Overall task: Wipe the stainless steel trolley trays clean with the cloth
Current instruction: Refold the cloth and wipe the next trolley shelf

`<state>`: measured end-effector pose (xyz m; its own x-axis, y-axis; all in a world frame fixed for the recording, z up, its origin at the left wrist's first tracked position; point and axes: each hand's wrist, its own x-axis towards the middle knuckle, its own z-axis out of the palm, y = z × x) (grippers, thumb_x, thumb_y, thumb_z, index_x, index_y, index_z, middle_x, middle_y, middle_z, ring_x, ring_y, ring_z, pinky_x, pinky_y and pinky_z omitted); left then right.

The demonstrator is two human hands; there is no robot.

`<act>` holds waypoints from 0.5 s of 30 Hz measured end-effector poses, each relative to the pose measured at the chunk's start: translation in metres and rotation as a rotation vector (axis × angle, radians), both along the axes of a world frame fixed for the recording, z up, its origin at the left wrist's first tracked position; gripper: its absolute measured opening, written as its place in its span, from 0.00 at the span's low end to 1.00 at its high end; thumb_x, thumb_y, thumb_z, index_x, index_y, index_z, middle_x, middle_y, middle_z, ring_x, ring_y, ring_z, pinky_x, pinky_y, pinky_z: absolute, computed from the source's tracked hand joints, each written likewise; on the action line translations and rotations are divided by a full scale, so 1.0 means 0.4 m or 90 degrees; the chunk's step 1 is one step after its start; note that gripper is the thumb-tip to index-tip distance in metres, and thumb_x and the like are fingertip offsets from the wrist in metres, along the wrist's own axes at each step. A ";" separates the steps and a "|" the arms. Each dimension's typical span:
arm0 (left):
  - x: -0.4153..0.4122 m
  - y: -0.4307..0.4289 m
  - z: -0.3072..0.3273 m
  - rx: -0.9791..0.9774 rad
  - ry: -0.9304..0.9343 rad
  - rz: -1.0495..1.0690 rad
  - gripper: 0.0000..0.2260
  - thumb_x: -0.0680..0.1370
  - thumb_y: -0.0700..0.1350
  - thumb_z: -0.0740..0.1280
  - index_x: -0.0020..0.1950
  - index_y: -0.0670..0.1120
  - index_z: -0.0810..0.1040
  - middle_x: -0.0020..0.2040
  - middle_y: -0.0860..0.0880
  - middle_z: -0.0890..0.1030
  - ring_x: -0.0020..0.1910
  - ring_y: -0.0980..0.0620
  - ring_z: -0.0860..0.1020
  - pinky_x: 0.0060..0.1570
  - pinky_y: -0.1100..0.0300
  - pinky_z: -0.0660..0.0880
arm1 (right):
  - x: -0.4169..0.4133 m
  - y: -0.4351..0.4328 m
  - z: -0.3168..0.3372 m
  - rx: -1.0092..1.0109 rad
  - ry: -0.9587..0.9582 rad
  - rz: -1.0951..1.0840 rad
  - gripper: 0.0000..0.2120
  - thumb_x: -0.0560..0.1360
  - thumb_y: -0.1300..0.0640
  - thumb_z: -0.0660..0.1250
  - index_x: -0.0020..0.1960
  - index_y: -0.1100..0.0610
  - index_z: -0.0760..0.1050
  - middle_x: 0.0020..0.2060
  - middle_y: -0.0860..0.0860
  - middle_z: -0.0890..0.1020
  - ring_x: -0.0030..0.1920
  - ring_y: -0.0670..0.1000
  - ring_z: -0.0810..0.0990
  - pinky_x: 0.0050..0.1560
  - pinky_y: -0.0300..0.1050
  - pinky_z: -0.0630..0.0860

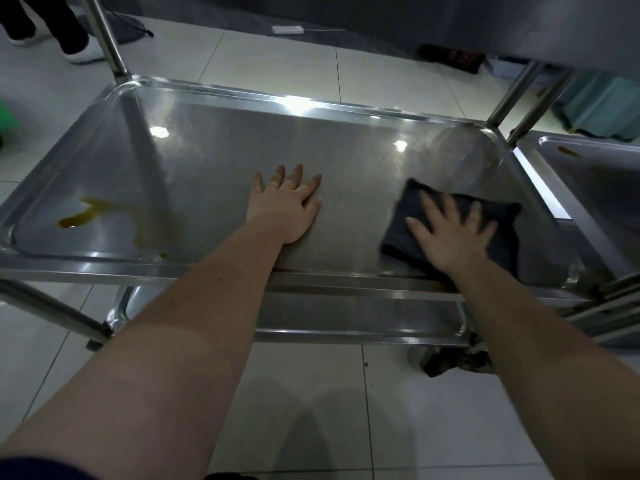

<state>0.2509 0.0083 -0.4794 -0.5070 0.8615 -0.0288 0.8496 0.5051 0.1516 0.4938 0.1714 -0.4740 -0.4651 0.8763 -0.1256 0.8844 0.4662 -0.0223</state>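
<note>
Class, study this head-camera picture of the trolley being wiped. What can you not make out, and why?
All in the head view:
- Upper tray surface beneath the dark cloth: covered by it and the right hand.
- That hand's fingers: motion-blurred.
- Lower tray: mostly hidden behind the upper tray's front rim.
- Neighbouring tray, right: cut off by the frame edge.
- Bystander, top left: only legs and shoes show.

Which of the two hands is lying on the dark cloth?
The right hand, spread flat on the cloth near the right end of the tray. The left hand rests on bare steel instead.
</note>
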 end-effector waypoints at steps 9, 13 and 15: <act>0.033 0.044 0.040 -0.100 0.066 -0.019 0.25 0.83 0.54 0.44 0.81 0.52 0.48 0.81 0.51 0.45 0.79 0.45 0.42 0.72 0.37 0.38 | -0.184 -0.158 -0.003 0.003 0.038 0.215 0.33 0.73 0.24 0.42 0.76 0.31 0.43 0.80 0.43 0.46 0.77 0.63 0.37 0.71 0.70 0.34; 0.097 0.093 0.024 -0.036 0.009 -0.023 0.25 0.84 0.53 0.46 0.81 0.50 0.50 0.81 0.49 0.46 0.79 0.44 0.43 0.72 0.36 0.40 | -0.143 -0.118 -0.001 -0.013 0.058 0.195 0.33 0.74 0.25 0.45 0.76 0.31 0.44 0.79 0.42 0.46 0.77 0.61 0.36 0.70 0.69 0.32; 0.125 0.113 0.010 0.003 0.000 -0.035 0.25 0.83 0.57 0.45 0.80 0.54 0.50 0.81 0.50 0.47 0.79 0.44 0.44 0.72 0.36 0.40 | -0.083 -0.060 0.000 -0.016 0.068 0.166 0.33 0.73 0.25 0.46 0.75 0.30 0.45 0.79 0.41 0.47 0.78 0.60 0.37 0.70 0.68 0.31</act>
